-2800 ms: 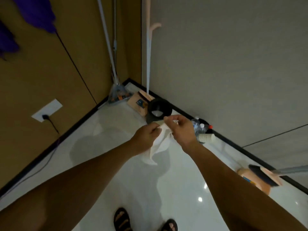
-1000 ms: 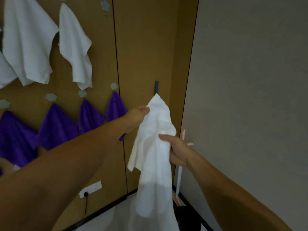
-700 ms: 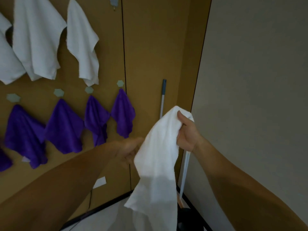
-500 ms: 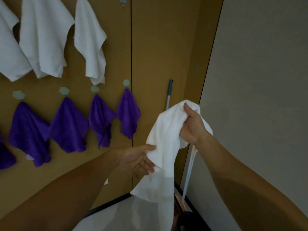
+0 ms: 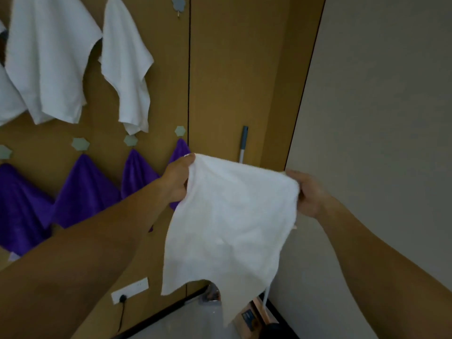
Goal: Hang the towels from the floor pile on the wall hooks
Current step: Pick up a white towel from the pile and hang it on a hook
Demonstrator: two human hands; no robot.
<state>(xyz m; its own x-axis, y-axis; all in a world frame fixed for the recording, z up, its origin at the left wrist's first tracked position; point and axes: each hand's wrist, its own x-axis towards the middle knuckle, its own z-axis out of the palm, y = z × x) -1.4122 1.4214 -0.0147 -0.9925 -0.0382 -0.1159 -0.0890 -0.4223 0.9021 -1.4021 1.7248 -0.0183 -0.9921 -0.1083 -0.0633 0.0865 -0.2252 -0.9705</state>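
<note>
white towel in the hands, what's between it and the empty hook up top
Head view: mostly bare brown wall, plus a hexagonal hook with a purple towel hanging just above the white towel, under the empty hook.

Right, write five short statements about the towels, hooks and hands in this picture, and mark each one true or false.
1. The left hand and the right hand each grip a top corner of the white cloth towel. True.
2. The purple cloth towels hang above the white hung towels. False: the purple row hangs below the white ones.
3. The pale wall hook at the top, beside the panel seam, carries nothing. True.
4. The held towel hangs from a hook. False: only the two hands hold it up.
5. The white wall socket has nothing plugged in. False: a black plug with a cord sits in it.
</note>
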